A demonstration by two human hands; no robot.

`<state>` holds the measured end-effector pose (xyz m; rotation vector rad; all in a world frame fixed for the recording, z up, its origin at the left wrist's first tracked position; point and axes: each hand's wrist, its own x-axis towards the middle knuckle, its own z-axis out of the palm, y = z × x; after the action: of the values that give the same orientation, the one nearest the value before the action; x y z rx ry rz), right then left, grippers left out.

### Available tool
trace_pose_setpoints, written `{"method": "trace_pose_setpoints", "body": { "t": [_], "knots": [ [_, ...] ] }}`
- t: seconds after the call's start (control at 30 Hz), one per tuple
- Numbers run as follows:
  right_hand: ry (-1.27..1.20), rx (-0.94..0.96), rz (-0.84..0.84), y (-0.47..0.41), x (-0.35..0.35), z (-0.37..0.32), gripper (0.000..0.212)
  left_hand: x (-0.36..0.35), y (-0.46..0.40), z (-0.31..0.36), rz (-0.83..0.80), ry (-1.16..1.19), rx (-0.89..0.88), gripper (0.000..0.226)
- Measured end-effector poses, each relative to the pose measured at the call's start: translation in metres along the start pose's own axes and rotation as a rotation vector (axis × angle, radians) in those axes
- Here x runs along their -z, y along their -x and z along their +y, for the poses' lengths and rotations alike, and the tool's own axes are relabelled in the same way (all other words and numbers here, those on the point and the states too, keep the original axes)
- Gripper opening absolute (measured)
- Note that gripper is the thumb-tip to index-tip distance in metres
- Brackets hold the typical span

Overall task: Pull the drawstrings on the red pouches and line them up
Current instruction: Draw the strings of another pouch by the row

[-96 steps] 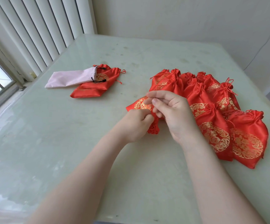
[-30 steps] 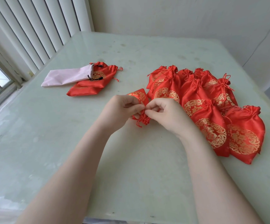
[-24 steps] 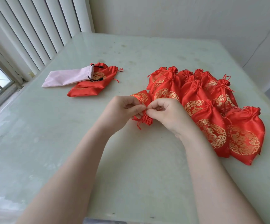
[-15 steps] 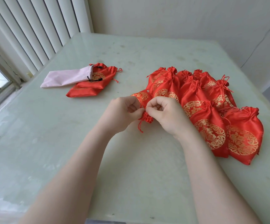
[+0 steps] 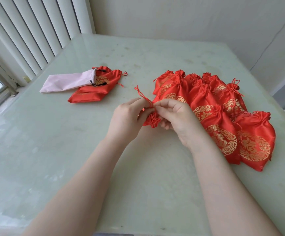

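On the pale green table [image 5: 70, 150] there's a row of cinched red pouches [image 5: 223, 120] on the right, and just left of it my right hand [image 5: 176, 120] and left hand [image 5: 126, 120] hold one bunched-up red pouch [image 5: 152, 120], fingers pinching its drawstring [image 5: 142, 95].

Red pouches [image 5: 220, 116] glossy satin; table [image 5: 53, 150] smooth, glossy.

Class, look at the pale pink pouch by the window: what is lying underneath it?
Under the pink pouch's drawstring end lie flat red pouches with gold print, two it seems. Only their right parts show; how far they reach beneath it is covered.
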<state>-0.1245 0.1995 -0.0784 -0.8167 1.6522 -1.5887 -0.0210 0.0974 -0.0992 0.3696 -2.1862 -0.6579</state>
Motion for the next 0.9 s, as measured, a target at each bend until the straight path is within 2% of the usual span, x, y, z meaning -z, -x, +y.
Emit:
{"method": "trace_pose_setpoints", "body": {
  "t": [0.1,0.23,0.33,0.53,0.7,0.8,0.9],
  "knots": [
    [-0.038,-0.051,0.015,-0.002,0.003,0.001,0.018,-0.004,0.001,0.001,0.030,0.034,0.020,0.023],
    [-0.311,-0.238,-0.051,-0.003,0.004,0.003,0.013,-0.003,0.002,0.003,0.049,0.055,-0.004,0.004],
    [-0.328,-0.224,-0.096,-0.002,0.004,0.002,0.014,-0.004,0.002,0.003,0.069,0.060,-0.005,0.003],
    [0.098,-0.001,-0.041,-0.002,-0.001,0.002,0.021,-0.007,0.004,-0.001,0.062,0.101,0.056,0.008],
    [0.740,0.398,0.165,-0.005,0.006,0.009,0.014,-0.002,0.001,-0.002,0.057,0.092,0.124,0.004],
    [0.821,0.522,0.240,-0.006,0.010,0.009,0.012,0.005,-0.001,0.001,0.091,0.174,0.280,0.009],
    [0.823,0.508,0.224,-0.006,0.008,0.010,0.012,0.001,-0.002,0.007,0.083,0.225,0.426,0.014]
  ]
}}
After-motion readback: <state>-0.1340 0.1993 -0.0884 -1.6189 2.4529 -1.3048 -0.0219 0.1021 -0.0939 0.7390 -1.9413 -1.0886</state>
